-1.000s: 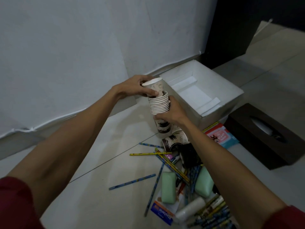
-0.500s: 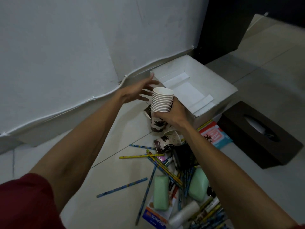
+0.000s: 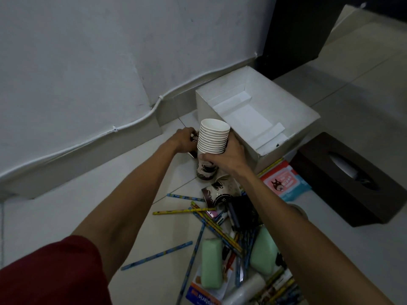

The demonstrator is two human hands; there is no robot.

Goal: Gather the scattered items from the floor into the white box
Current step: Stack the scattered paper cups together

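While our right hand (image 3: 224, 157) is wrapped around the stack of paper cups (image 3: 213, 137), clamped on it just below the nested rims, the stack stands upright just off the near left corner of the white box (image 3: 286, 111), which sits at about one o'clock from our hands with its top open. Our left hand (image 3: 184, 140) is down at nine o'clock of the stack, fingers curled on another cup (image 3: 193, 139) lying by the wall; most of that cup is hidden, so we cannot tell how firm the grip is.

We judge the cups to be very light and thin-walled, easy to crush, and the nested stack likely to bend or slide apart if tipped. Holding it around the lower middle, as we do now, with a gentle squeeze and the stack kept vertical, seems the safest way. A loose cup is best taken by its rim or slipped onto the stack.

At six o'clock the floor holds the rest: two more printed cups (image 3: 218, 192), scattered pencils (image 3: 184, 211), two green sponges (image 3: 211, 263) and a pink packet (image 3: 284, 183) touching the box's near side. A dark tissue box (image 3: 352, 179) rests at three o'clock.
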